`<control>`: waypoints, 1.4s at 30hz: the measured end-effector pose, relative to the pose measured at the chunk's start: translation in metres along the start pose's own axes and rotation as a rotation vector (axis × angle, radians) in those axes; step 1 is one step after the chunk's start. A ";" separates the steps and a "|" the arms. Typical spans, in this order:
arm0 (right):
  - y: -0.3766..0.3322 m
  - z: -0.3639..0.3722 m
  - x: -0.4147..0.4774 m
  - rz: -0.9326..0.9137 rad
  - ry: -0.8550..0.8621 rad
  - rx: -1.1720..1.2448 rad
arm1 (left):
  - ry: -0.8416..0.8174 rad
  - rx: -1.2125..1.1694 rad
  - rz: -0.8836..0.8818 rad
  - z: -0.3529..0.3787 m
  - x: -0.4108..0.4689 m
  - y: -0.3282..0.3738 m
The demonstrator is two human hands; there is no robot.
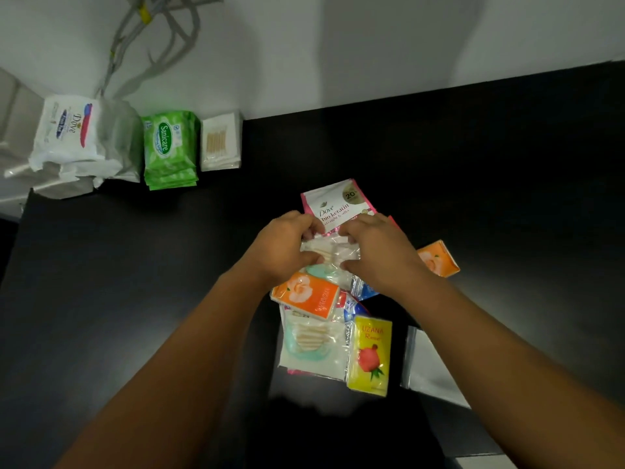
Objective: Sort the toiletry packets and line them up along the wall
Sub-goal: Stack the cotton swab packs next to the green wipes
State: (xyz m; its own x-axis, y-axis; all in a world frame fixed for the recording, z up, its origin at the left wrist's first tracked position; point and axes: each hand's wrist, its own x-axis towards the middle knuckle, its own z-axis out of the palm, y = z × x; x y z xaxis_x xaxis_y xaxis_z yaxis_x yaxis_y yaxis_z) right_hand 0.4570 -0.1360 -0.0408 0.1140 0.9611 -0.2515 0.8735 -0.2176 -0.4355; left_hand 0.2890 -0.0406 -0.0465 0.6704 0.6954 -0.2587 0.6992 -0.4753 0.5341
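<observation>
Forearms: both reach up from the bottom edge to mid-frame.
Left hand: fingers curled, pinching the left edge of a clear cotton-bud packet at frame centre.
Right hand: pinches that packet's right edge.
Done: upper left, along the wall, white Dove packs, green Sanicare wipes and a cotton-bud stack sit side by side.
Remaining: a mixed central heap of Dove keratin sachet, orange packets and yellow sachet; seemingly well under half sorted.
</observation>
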 end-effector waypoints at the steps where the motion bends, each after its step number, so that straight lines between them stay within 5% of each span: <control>1: 0.000 0.001 0.000 0.003 0.006 0.002 | 0.000 0.024 0.007 -0.001 -0.001 0.001; 11: -0.006 -0.011 0.025 -0.116 0.246 0.164 | 0.206 0.101 0.165 -0.018 0.007 -0.007; 17: -0.022 -0.023 0.066 -0.068 0.492 0.086 | 0.415 -0.131 -0.103 -0.038 0.036 -0.032; 20: -0.031 -0.018 0.090 0.006 0.414 0.104 | 0.516 -0.246 -0.248 -0.038 0.058 -0.051; 25: -0.043 -0.002 0.124 -0.138 0.212 0.016 | 0.622 -0.344 -0.335 -0.032 0.086 -0.066; 29: -0.047 0.012 0.148 -0.156 0.089 -0.122 | 0.686 -0.056 -0.340 -0.025 0.084 -0.064; 34: -0.038 0.015 0.170 -0.201 0.067 -0.134 | 0.642 0.366 -0.036 -0.013 0.080 -0.079; 42: -0.026 0.013 0.206 -0.323 0.128 -0.155 | 0.602 0.620 -0.072 -0.027 0.096 -0.095</control>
State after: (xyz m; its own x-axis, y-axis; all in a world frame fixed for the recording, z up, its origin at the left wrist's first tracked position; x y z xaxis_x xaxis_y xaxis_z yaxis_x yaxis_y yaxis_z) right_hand 0.4520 0.0655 -0.0924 -0.1296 0.9915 -0.0086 0.9342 0.1192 -0.3362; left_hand 0.2799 0.0862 -0.1003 0.4962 0.8188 0.2886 0.8616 -0.5053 -0.0478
